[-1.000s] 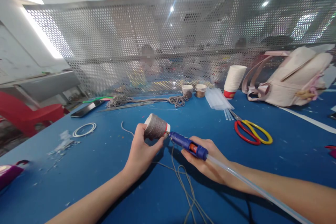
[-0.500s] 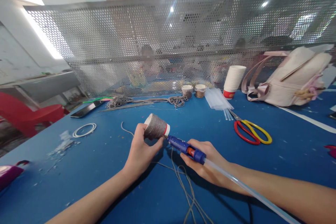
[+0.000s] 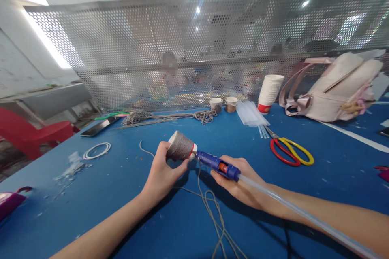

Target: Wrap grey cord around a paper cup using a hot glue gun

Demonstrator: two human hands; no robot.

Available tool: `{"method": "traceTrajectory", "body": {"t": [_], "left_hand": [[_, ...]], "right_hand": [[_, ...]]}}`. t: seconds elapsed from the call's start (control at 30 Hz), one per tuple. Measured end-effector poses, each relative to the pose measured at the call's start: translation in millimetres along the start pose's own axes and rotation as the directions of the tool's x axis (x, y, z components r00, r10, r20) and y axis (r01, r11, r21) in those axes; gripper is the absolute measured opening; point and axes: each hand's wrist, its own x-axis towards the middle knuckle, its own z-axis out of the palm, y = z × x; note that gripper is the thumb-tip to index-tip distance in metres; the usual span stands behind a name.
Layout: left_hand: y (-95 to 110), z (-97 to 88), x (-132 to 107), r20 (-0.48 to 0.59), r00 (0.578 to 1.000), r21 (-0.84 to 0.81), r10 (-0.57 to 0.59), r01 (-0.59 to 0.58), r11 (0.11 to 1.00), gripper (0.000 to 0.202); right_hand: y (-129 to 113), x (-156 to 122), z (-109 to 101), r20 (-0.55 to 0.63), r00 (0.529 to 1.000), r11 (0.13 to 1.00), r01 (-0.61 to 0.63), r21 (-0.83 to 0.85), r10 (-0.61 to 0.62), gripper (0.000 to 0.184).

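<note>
My left hand [image 3: 160, 172] is closed round a paper cup wrapped in grey string [image 3: 180, 147], held on its side above the blue table [image 3: 91, 202]. My right hand [image 3: 238, 182] grips a blue glue gun [image 3: 217, 163] with a clear glue stick [image 3: 304, 216] sticking out behind. The gun's nozzle touches the cup's red-and-white rim. Loose grey string [image 3: 212, 214] trails from the cup down over the table towards me.
Red and yellow scissors [image 3: 290, 151] lie to the right, beside clear glue sticks [image 3: 252, 115], stacked paper cups [image 3: 270, 93] and a pink backpack [image 3: 334, 89]. Two wrapped cups [image 3: 223, 105], string bundles [image 3: 170, 116], a phone [image 3: 99, 126] and a white ring [image 3: 97, 150] lie farther off. People sit behind the mesh screen [image 3: 194, 52].
The cup and glue gun stay together; the gun's nozzle has shifted slightly up along the cup's rim. Both hands keep their grip.
</note>
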Motion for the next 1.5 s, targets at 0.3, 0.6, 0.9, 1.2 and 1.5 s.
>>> {"method": "traceTrajectory", "body": {"t": [0.3, 0.6, 0.9, 1.2, 1.5], "left_hand": [[-4, -3.1, 4, 0.048, 0.999, -0.043, 0.014, -0.012, 0.999, 0.025], [-12, -5.6, 6, 0.103, 0.994, -0.115, 0.029, -0.017, 0.993, 0.027], [-7, -9.9, 11, 0.130, 0.991, -0.169, 0.016, 0.006, 0.986, 0.027], [-12, -13.8, 12, 0.178, 0.984, -0.174, -0.001, 0.032, 0.984, 0.031], [-13, -16.7, 14, 0.187, 0.982, -0.195, 0.023, 0.015, 0.981, 0.030]], "right_hand": [[-8, 4, -5, -0.007, 0.998, 0.998, -0.064, 0.010, 0.064, 0.021], [-11, 5, -10, 0.017, 0.992, 0.991, -0.127, 0.044, 0.127, 0.020], [-13, 6, -11, 0.047, 0.987, 0.984, -0.159, 0.076, 0.156, 0.021], [-14, 8, -17, 0.079, 0.972, 0.961, -0.232, 0.150, 0.222, 0.019], [-12, 8, -16, 0.112, 0.967, 0.941, -0.247, 0.230, 0.227, 0.027]]}}
